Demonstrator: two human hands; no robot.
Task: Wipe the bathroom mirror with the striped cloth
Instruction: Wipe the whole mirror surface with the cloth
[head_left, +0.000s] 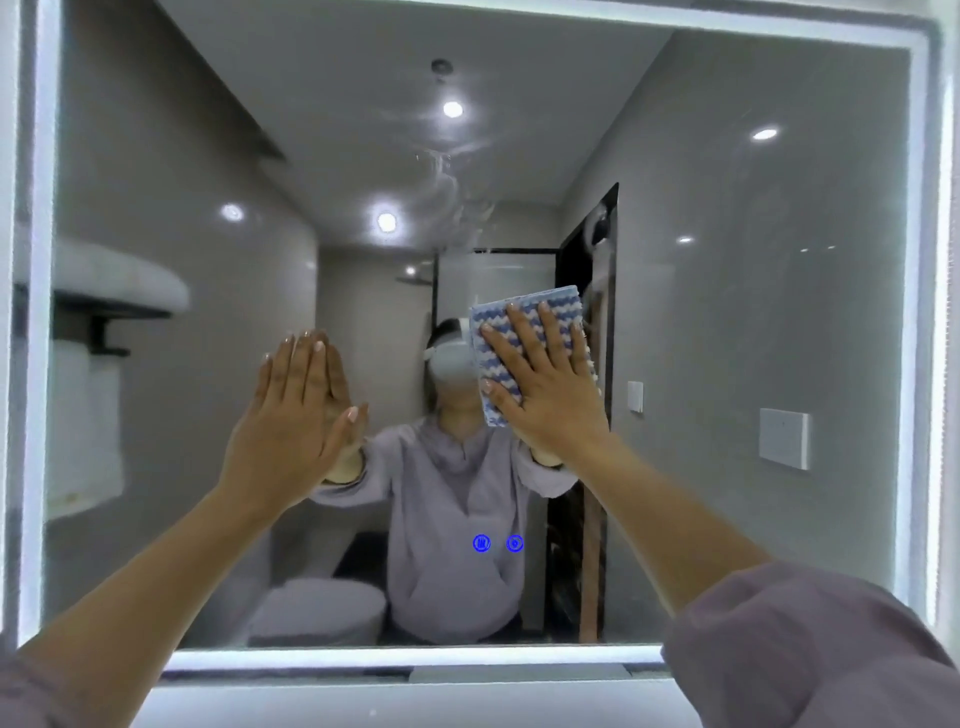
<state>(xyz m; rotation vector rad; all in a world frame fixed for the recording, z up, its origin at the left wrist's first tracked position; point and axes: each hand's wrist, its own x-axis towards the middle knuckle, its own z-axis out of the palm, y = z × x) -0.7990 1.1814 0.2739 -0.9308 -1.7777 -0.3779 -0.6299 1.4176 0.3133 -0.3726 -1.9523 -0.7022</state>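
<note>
Striped cloth, blue and white in wavy bands, lies flat against the bathroom mirror just right of centre, at about mid-height of the glass. Right hand on top of it, palm down, fingers spread and pressing the cloth to the surface; cloth edges show above the fingertips and to the left of the thumb. Left hand to the left of it, well apart from the cloth, open and flat with fingers straight and close together, fingertips meeting their own reflection on the glass, holding nothing. Both forearms bare; right sleeve, lilac-grey, bunched at the lower right corner. Mirror framed by a lit white border. Faint curved smear marks on the glass above the cloth. Two small blue touch icons glow low on the glass, below the cloth. Reflection shows grey walls, ceiling spotlights, a toilet lid low left, folded white towels on a shelf at far left.
</note>
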